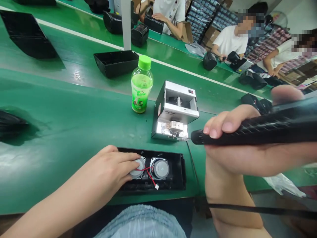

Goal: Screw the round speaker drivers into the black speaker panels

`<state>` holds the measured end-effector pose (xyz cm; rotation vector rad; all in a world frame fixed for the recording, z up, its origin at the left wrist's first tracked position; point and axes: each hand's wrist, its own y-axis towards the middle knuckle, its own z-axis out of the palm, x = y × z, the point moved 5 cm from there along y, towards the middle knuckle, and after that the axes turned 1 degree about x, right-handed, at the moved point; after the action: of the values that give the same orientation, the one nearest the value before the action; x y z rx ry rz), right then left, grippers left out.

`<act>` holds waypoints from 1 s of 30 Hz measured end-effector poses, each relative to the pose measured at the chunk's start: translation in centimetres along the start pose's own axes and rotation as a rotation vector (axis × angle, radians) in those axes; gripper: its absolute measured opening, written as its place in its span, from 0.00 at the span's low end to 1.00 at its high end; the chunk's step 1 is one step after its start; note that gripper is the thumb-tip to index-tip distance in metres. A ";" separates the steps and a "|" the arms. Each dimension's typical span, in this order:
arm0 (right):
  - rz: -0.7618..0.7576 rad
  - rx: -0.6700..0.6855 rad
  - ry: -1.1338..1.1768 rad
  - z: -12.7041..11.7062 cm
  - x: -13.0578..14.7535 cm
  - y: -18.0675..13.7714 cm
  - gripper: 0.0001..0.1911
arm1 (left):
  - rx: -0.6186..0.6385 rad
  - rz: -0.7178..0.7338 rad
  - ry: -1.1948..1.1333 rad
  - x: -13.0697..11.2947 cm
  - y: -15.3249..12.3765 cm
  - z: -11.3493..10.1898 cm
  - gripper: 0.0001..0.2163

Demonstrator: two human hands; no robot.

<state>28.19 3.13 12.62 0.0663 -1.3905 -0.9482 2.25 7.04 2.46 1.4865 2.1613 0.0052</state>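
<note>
My right hand [235, 142] is wrapped around a black electric screwdriver [267, 129], held level, its tip pointing left at the front of a screw feeder [177, 109]. The tip is close to the feeder's lit metal block; whether they touch I cannot tell. My left hand [112, 168] lies over the left end of a black speaker housing [178, 168], fingers stretched out and spread on the left speaker [138, 168], partly covering it. Beside it the right speaker [161, 168] is uncovered. Red wires ending in a white connector [157, 187] run between them.
A green-capped bottle [142, 86] stands left of the feeder. Behind it lies an open black housing [116, 64]; another black housing part [29, 36] is at far left. A cable [194, 165] runs down right of the speaker housing. Several people work across the green bench [74, 109].
</note>
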 end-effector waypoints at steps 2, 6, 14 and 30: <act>-0.058 -0.008 0.003 0.9 -0.5 0.5 0.32 | -0.007 -0.006 0.000 0.0 0.1 -0.1 0.15; -0.112 0.051 0.020 2.5 -2.4 0.9 0.33 | 0.006 -0.024 0.016 0.1 0.3 -0.1 0.16; -0.033 0.133 0.049 2.4 -5.8 1.5 0.36 | 0.038 -0.013 0.020 0.3 0.4 0.1 0.14; 0.065 0.051 0.170 -1.5 -0.7 -0.8 0.34 | -0.234 -0.602 0.238 12.0 7.6 -9.2 0.18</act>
<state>29.07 2.34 11.24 0.1362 -1.2523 -0.8338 1.90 23.16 7.71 0.6977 2.6135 0.2262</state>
